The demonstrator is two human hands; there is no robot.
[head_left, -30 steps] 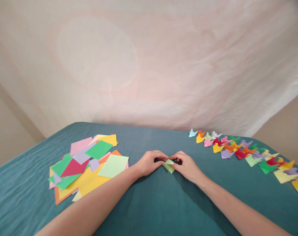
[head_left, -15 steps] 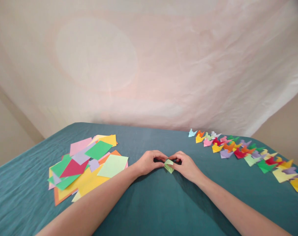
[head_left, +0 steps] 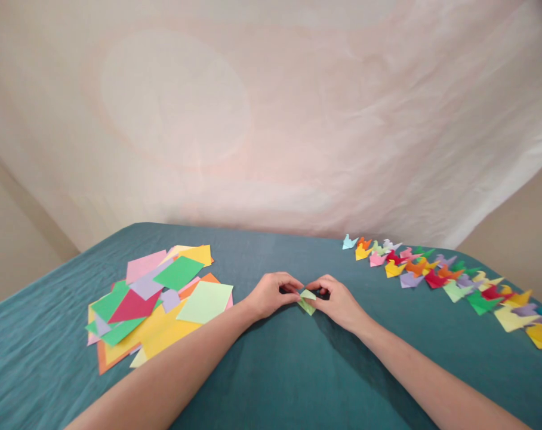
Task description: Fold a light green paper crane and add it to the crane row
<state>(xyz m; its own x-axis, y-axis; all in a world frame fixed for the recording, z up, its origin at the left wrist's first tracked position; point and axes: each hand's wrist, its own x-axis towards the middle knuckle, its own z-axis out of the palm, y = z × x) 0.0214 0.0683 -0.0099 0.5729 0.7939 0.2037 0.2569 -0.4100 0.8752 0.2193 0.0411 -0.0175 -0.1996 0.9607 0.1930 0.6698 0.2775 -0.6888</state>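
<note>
A small, partly folded light green paper point(head_left: 307, 300) lies on the teal tablecloth point(head_left: 275, 370) at the middle of the table. My left hand point(head_left: 272, 294) pinches its left side with curled fingers. My right hand point(head_left: 338, 300) pinches its right side, fingers bent over the top edge. Both hands rest low on the cloth, fingertips nearly meeting over the paper.
A loose pile of coloured paper squares point(head_left: 154, 298) lies to the left. A row of several folded paper figures point(head_left: 445, 278) in mixed colours runs along the right side toward the table's edge. A wrinkled pale cloth backdrop point(head_left: 271, 119) hangs behind the table.
The hands have stayed on the green paper with only slight finger shifts. The view has moved a touch.
</note>
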